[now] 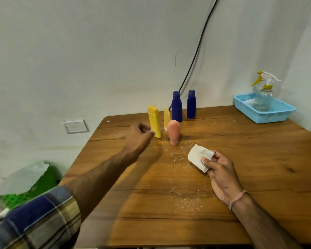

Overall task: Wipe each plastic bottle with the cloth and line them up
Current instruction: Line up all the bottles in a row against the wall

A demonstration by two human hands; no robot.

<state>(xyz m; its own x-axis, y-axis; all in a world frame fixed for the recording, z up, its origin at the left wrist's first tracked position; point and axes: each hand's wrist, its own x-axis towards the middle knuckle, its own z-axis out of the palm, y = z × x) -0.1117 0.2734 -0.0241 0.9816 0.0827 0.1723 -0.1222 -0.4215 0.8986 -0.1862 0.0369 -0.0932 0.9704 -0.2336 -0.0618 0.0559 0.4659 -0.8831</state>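
A yellow bottle (154, 122) stands upright on the wooden table (223, 177), with a pale yellow tube (166, 119) and a pink bottle (174, 132) standing cap-down just right of it. Behind them stand two dark blue bottles, one on the left (176, 107) and one on the right (191, 104). My left hand (139, 135) hovers just left of the yellow bottle, fingers loosely curled, holding nothing. My right hand (221, 171) holds a folded white cloth (199, 156) pinched between thumb and fingers, low over the table's middle.
A light blue basket (273, 115) at the table's back right corner holds a clear spray bottle (263, 97). White crumbs are scattered over the table's middle. A black cable (196, 54) runs down the wall. A green bin (34, 182) stands on the floor left of the table.
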